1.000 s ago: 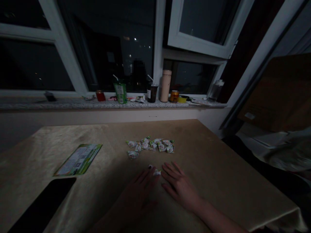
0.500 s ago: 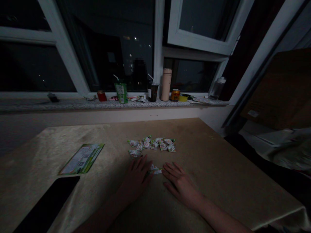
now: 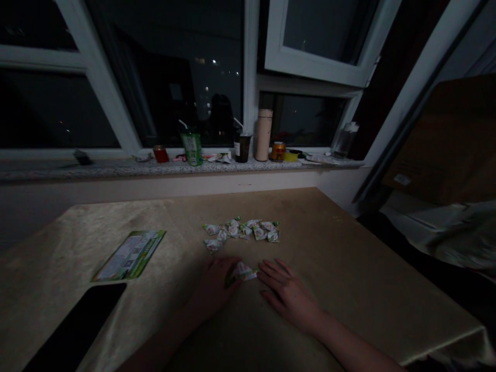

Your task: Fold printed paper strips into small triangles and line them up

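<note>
A small white-and-green wrapped candy [image 3: 245, 271] lies on the tablecloth between my two hands. My left hand [image 3: 219, 281] curls around its left end, with the thumb on the near side and the fingers on the far side. Flat on the cloth, my right hand [image 3: 282, 289] has its fingers spread, the fingertips close to the candy's right end; whether they touch it is hard to see. Just beyond, several similar wrapped candies [image 3: 233, 227] sit in an uneven row, with one more [image 3: 213, 245] nearer my left hand.
A green printed bag [image 3: 129, 256] and a black flat object [image 3: 81, 325] lie on the left of the table [image 3: 349, 289]. Along the windowsill [image 3: 217, 168] stand a green cup [image 3: 191, 147], a dark drink cup [image 3: 242, 147], a pink flask [image 3: 264, 134] and jars.
My left hand has drawn back slightly, and its outstretched fingers have curled in around the candy, which shows more now. My right hand stays nearly in place.
</note>
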Tool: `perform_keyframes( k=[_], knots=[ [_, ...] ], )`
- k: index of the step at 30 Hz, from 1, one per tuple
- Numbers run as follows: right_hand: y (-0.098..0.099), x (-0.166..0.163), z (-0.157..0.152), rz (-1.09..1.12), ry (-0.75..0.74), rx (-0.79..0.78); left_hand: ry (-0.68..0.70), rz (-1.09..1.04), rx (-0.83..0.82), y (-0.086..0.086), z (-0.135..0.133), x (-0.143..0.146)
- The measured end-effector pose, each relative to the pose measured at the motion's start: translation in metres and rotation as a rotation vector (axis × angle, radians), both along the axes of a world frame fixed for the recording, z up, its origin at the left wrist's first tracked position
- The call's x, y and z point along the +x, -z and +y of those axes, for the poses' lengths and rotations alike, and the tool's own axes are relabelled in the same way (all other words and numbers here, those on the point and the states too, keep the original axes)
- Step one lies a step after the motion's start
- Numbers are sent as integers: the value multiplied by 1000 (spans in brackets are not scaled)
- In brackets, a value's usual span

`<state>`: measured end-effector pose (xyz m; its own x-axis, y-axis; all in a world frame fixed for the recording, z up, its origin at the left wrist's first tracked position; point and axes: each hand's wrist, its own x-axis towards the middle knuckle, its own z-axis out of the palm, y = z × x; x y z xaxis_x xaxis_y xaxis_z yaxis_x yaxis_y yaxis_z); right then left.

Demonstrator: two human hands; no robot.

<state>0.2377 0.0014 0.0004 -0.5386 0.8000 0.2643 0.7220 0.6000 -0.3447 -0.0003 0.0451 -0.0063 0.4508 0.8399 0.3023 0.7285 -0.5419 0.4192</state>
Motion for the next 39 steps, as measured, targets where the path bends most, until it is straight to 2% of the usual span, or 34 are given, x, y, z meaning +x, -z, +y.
perform_keyframes(
  k=[10,16,21,30,39],
  knots=[
    [-2,0,1,55,22,-26,52,45,-16,-8,-6,6],
    [0,1,2,66,29,-7,185,192,18,-17,-11,10],
    [0,0,7,131,93,-29,232,257,35,-16,-13,8],
    [-2,-3,20,269,39,0,299,254,65,-15,-13,7],
    [5,-1,19,175,4,77,328,188,98,-24,-23,9]
  ],
)
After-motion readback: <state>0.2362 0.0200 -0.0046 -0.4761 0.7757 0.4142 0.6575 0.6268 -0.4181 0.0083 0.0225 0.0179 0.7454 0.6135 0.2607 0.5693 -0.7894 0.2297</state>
